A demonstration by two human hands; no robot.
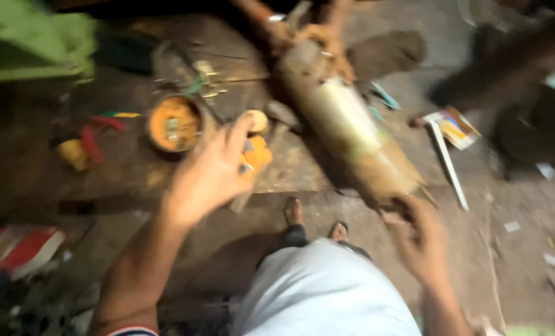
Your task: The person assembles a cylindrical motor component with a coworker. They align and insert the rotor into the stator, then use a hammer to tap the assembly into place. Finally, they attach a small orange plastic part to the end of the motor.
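Right hand [422, 239] grips the near end of the cylinder [346, 124], which lies aslant on the floor [520, 249]. Left hand [208, 174] hovers spread, empty. Another person's hands [315, 37] hold the far end. Cylinder not lifted.

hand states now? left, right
Left hand: open, fingers spread, holding nothing.
Right hand: at the near end of the metal cylinder; grip cannot be told, blurred.
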